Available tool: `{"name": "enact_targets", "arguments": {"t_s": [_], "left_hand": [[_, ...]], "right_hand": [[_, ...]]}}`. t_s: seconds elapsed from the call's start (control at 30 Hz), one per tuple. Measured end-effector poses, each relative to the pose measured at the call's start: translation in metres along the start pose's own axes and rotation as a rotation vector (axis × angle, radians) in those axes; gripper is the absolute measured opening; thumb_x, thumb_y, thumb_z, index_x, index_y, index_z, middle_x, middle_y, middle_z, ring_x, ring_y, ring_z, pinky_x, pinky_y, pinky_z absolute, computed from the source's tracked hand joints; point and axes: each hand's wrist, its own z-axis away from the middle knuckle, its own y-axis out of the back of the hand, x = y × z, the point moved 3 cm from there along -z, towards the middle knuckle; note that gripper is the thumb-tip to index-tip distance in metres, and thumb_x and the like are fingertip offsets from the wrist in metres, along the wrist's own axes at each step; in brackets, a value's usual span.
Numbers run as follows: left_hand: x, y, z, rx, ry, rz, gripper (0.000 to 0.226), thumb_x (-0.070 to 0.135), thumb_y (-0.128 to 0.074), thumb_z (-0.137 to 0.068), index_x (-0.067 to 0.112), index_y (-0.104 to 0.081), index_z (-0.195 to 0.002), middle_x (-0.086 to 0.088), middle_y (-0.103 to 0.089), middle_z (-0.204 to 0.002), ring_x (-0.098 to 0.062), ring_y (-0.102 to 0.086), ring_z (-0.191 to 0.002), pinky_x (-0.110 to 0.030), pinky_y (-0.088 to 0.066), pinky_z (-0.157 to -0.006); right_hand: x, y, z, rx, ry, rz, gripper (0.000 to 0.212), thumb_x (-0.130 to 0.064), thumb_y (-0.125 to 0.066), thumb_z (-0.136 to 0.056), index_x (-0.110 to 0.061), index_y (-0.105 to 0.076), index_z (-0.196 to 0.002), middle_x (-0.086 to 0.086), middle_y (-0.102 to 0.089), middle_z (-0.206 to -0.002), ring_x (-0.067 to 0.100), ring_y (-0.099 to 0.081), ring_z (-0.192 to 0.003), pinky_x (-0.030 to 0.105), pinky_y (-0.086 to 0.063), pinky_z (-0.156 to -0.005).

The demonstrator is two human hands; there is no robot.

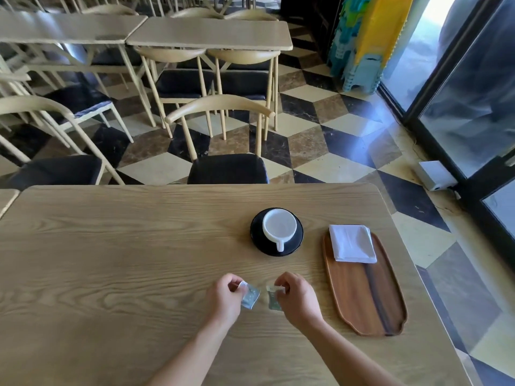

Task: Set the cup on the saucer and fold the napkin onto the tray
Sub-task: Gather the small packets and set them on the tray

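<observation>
A white cup [279, 227] stands on a black saucer [295, 240], its handle pointing toward me. To the right lies a long wooden tray [367, 296] with a folded white napkin [351, 243] on its far end. Near the table's front, my left hand [224, 296] pinches a small silvery packet [250, 296] by its top. My right hand [298, 296] pinches a second small packet [274, 298] the same way. Both packets hang just above the wood, a short gap between them.
The wooden table [111, 260] stretches wide to the left. A dark-seated chair [227, 168] is tucked at its far edge. More tables and chairs stand behind, and a glass door [473, 107] is on the right.
</observation>
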Motion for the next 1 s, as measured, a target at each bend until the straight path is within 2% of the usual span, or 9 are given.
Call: {"name": "enact_targets", "arguments": {"t_s": [0.03,0.1,0.2,0.37,0.47,0.63,0.77,0.87,1.0], "left_hand": [[0.005,-0.003,0.001,-0.006,-0.015,-0.006,0.024,0.004,-0.073,-0.077,0.023,-0.064,-0.066,0.008,-0.065,-0.064,-0.015,-0.059,-0.062,-0.018,-0.043,-0.056],[0.017,-0.011,0.002,-0.023,-0.038,-0.056,0.019,0.013,-0.074,-0.078,0.026,-0.065,-0.067,0.01,-0.068,-0.067,-0.013,-0.062,-0.066,-0.023,-0.043,-0.058],[0.037,-0.033,0.007,-0.085,-0.08,-0.1,0.014,0.021,-0.073,-0.079,0.028,-0.066,-0.069,0.011,-0.069,-0.068,-0.01,-0.064,-0.069,-0.026,-0.044,-0.059],[0.07,-0.084,0.02,-0.208,-0.176,-0.153,0.013,0.026,-0.073,-0.079,0.031,-0.066,-0.07,0.013,-0.069,-0.07,-0.008,-0.064,-0.071,-0.024,-0.043,-0.061],[0.088,-0.118,0.028,-0.269,-0.242,-0.198,0.009,0.028,-0.071,-0.082,0.029,-0.068,-0.074,0.013,-0.07,-0.074,-0.006,-0.063,-0.072,-0.023,-0.044,-0.06],[0.108,-0.169,0.033,-0.315,-0.308,-0.275,0.007,0.03,-0.068,-0.084,0.03,-0.07,-0.078,0.014,-0.069,-0.077,-0.005,-0.062,-0.074,-0.019,-0.041,-0.058],[0.112,-0.201,0.032,-0.333,-0.297,-0.339,0.01,0.037,-0.065,-0.086,0.031,-0.067,-0.079,0.015,-0.068,-0.081,-0.007,-0.061,-0.076,-0.021,-0.041,-0.055],[0.111,-0.217,0.029,-0.329,-0.315,-0.415,0.012,0.039,-0.061,-0.088,0.029,-0.067,-0.084,0.012,-0.069,-0.086,-0.013,-0.063,-0.08,-0.03,-0.051,-0.065],[0.114,-0.225,0.026,-0.283,-0.454,-0.495,0.008,0.032,-0.061,-0.09,0.026,-0.066,-0.088,0.009,-0.071,-0.093,-0.012,-0.064,-0.083,-0.026,-0.046,-0.065]], "right_hand": [[0.004,0.007,0.001,0.018,-0.012,-0.013,0.012,-0.01,-0.059,-0.08,-0.021,-0.064,-0.083,-0.013,-0.059,-0.082,0.007,-0.052,-0.076,0.01,-0.033,-0.059],[0.011,0.023,0.002,0.065,-0.031,-0.034,0.011,-0.011,-0.06,-0.08,-0.021,-0.064,-0.08,-0.013,-0.061,-0.079,0.007,-0.053,-0.074,0.009,-0.033,-0.058],[0.026,0.05,0.005,0.148,-0.071,-0.073,0.01,-0.015,-0.063,-0.082,-0.025,-0.066,-0.085,-0.014,-0.063,-0.078,0.005,-0.056,-0.073,0.008,-0.035,-0.059],[0.062,0.101,0.012,0.246,-0.148,-0.109,0.016,-0.021,-0.068,-0.084,-0.033,-0.065,-0.094,-0.017,-0.066,-0.075,0.003,-0.061,-0.071,0.017,-0.046,-0.06],[0.088,0.127,0.013,0.284,-0.201,-0.09,0.019,-0.02,-0.07,-0.082,-0.033,-0.066,-0.094,-0.018,-0.065,-0.072,-0.001,-0.06,-0.068,0.012,-0.041,-0.056],[0.121,0.155,0.002,0.305,-0.24,-0.04,0.017,-0.016,-0.069,-0.084,-0.024,-0.066,-0.098,-0.006,-0.071,-0.083,0.017,-0.065,-0.074,0.033,-0.055,-0.066],[0.141,0.161,-0.007,0.286,-0.248,-0.032,0.02,-0.015,-0.068,-0.086,-0.023,-0.066,-0.104,-0.003,-0.073,-0.092,0.018,-0.065,-0.08,0.029,-0.053,-0.067],[0.152,0.162,-0.014,0.272,-0.267,-0.039,0.021,-0.015,-0.065,-0.087,-0.025,-0.066,-0.105,-0.003,-0.073,-0.094,0.017,-0.064,-0.08,0.026,-0.049,-0.063],[0.156,0.164,-0.025,0.268,-0.257,-0.003,0.021,-0.013,-0.06,-0.085,-0.024,-0.066,-0.102,-0.002,-0.072,-0.094,0.021,-0.064,-0.085,0.03,-0.05,-0.069]]}}
